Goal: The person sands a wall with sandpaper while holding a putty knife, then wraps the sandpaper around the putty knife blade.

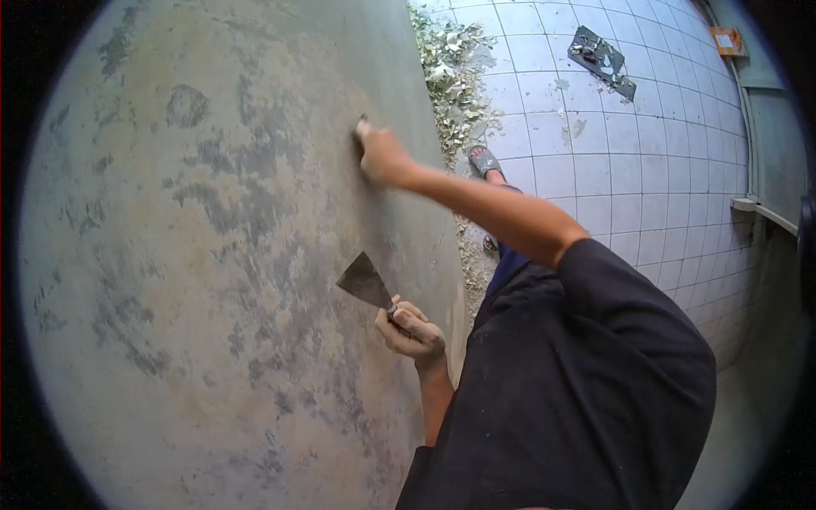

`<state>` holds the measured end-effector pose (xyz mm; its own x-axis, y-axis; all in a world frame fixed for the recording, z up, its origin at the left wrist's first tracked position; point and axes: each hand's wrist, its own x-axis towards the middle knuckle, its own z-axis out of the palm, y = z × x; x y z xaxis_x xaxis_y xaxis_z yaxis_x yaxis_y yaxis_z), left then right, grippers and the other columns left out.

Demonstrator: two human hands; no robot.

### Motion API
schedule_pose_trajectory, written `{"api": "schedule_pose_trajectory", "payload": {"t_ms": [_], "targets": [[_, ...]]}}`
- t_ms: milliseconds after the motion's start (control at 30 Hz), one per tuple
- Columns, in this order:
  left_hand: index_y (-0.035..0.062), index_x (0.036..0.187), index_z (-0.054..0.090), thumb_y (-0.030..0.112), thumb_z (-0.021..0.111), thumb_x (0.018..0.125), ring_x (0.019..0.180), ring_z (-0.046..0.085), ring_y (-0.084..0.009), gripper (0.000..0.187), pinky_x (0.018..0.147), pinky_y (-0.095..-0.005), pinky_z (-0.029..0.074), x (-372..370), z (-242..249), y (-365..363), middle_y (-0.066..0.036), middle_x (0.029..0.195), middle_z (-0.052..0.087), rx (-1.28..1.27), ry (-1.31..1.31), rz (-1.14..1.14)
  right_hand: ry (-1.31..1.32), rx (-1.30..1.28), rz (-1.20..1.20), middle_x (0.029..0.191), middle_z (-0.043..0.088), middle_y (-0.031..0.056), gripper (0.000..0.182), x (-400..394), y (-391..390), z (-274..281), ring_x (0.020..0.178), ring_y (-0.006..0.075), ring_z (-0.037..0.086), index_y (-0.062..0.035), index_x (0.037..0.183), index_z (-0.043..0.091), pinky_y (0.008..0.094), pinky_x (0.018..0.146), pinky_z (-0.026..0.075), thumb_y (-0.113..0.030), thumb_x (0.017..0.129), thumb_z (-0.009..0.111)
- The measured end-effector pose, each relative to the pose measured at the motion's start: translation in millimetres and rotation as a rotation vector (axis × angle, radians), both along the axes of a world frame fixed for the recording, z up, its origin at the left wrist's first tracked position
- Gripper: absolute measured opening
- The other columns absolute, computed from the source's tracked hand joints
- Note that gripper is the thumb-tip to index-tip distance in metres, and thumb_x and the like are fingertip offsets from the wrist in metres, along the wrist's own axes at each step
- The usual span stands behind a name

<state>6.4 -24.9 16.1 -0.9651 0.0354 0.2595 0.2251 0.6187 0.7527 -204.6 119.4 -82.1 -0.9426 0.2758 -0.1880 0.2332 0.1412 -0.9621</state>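
Observation:
My left hand (pixel 412 331) is wrapped round the handle of a putty knife (pixel 364 279), its wide, dusty blade pointing up and left in front of the wall (pixel 212 340). The wall is patchy beige and grey, with scraped-looking marks. Farther up, my right hand (pixel 384 159) is closed and slightly blurred, with its fingertips right at the wall surface. A small dark edge shows beyond those fingers, and I cannot tell what they hold.
Pale flakes and chips (pixel 455 76) lie heaped along the wall's foot on the white tiled floor (pixel 552 178). A dark flat board with a handle (pixel 602 64) rests there, spattered with debris. My sandalled foot (pixel 484 161) stands beside the chips. An orange box (pixel 728 41) sits at the far edge.

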Motion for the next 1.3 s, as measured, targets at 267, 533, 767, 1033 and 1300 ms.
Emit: {"api": "schedule_pose_trajectory", "payload": {"t_ms": [267,533,767,1033,1300], "targets": [[0.0011,0.092,0.038,0.023,0.030,0.107,0.045,0.035,-0.0064,0.027,0.076,-0.0276,0.051,-9.0,-6.3,3.1,0.004,0.053,0.037,0.007,0.056,-0.039,0.027,0.009,-0.005,0.113,0.057,0.0390,0.040,-8.0,11.6,-1.6,0.110,0.0513,0.055,0.0103,0.114,0.056,0.0473,0.096,0.048,0.011,0.077,0.040],[0.0014,0.093,0.036,0.025,0.029,0.107,0.046,0.035,-0.0059,0.029,0.085,-0.0310,0.050,-26.9,-3.8,24.2,0.003,0.054,0.036,0.036,-0.012,-0.028,-0.021,-0.086,0.022,0.121,0.055,0.0394,0.051,-34.3,32.3,-0.2,0.115,0.0514,0.055,0.0106,0.130,0.051,0.0528,0.096,0.047,0.012,0.080,0.040],[0.0019,0.091,0.035,0.026,0.027,0.108,0.044,0.033,-0.0057,0.031,0.074,-0.0261,0.049,-45.5,-6.0,32.8,0.003,0.055,0.037,0.027,-0.050,0.013,0.379,0.280,-0.213,0.118,0.056,0.0382,0.032,-8.4,-19.6,-31.6,0.114,0.0475,0.057,0.0142,0.110,0.052,0.0507,0.095,0.047,0.010,0.081,0.039],[0.0015,0.091,0.036,0.026,0.029,0.108,0.045,0.034,-0.0051,0.031,0.060,-0.0202,0.044,-38.4,-8.3,31.5,0.003,0.056,0.037,0.034,-0.079,0.078,0.388,0.208,-0.110,0.135,0.050,0.0358,0.057,11.4,-20.9,-5.2,0.126,0.0473,0.050,0.0140,0.132,0.049,0.0541,0.111,0.037,0.013,0.076,0.039],[-0.0021,0.095,0.042,0.023,0.031,0.107,0.045,0.034,-0.0048,0.030,0.055,-0.0201,0.042,-43.0,-15.0,28.8,0.005,0.055,0.035,0.073,-0.043,0.064,0.460,0.006,-0.079,0.132,0.052,0.0325,0.055,11.3,1.6,10.0,0.128,0.0415,0.051,0.0126,0.136,0.046,0.0455,0.115,0.033,0.013,0.081,0.040]]}}
